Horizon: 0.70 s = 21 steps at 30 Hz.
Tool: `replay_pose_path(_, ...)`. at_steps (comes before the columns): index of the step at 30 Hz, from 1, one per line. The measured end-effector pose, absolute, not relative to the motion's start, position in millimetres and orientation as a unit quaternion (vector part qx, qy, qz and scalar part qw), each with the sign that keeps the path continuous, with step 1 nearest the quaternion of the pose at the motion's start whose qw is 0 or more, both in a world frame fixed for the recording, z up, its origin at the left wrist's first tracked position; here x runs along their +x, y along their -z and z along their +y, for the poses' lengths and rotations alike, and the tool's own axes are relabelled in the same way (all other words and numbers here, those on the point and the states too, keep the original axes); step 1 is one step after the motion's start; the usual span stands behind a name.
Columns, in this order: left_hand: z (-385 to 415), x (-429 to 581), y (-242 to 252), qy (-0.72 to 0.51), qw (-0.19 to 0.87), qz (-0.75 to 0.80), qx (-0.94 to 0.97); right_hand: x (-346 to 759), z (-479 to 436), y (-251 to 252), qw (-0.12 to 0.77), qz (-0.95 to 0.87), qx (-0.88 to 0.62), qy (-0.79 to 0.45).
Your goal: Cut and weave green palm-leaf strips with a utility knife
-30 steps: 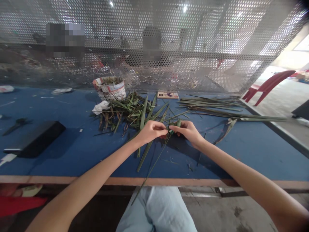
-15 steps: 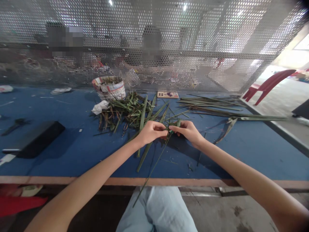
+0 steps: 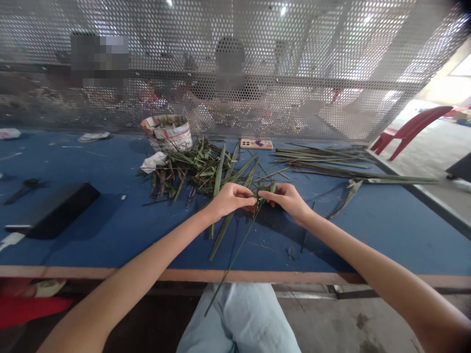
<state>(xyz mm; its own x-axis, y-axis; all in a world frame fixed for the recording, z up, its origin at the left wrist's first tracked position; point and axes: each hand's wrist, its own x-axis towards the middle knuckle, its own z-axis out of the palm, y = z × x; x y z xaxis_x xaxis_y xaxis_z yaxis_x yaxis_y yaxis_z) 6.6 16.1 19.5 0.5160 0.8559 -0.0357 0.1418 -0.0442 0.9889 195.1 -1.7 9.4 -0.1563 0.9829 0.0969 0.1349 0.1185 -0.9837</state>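
Observation:
Both hands meet over the blue table, fingertips nearly touching. My left hand [image 3: 234, 199] pinches a green palm leaf strip, whose long thin tail [image 3: 235, 260] hangs down past the table edge over my lap. Against it, my right hand [image 3: 289, 198] closes on a small folded leaf piece [image 3: 271, 188]; the fingers hide most of its shape. Just beyond my left hand spreads a heap of cut leaf scraps [image 3: 200, 166]. Long flat leaf strips [image 3: 224, 233] lie under and beside my left wrist.
Behind the scraps stands a paper-wrapped tub [image 3: 171, 135]. A phone [image 3: 256, 143] lies near the perforated metal screen [image 3: 294, 108]. More long leaves [image 3: 324, 157] rest at the right. On the left sit a black box-like device [image 3: 61, 211] and a cable. A red chair [image 3: 412, 130] stands beyond the table.
Both hands stay in nearly the same place, still pinched on the leaf. The view has shifted very slightly; nothing else has visibly moved.

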Motion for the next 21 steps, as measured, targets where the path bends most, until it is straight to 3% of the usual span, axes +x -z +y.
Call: replay_pose_path(21, 15.7, 5.6, -20.3, -0.310, 0.595, 0.385, 0.634, 194.7, -1.8, -10.1, 0.447, -0.595, -0.469, -0.476)
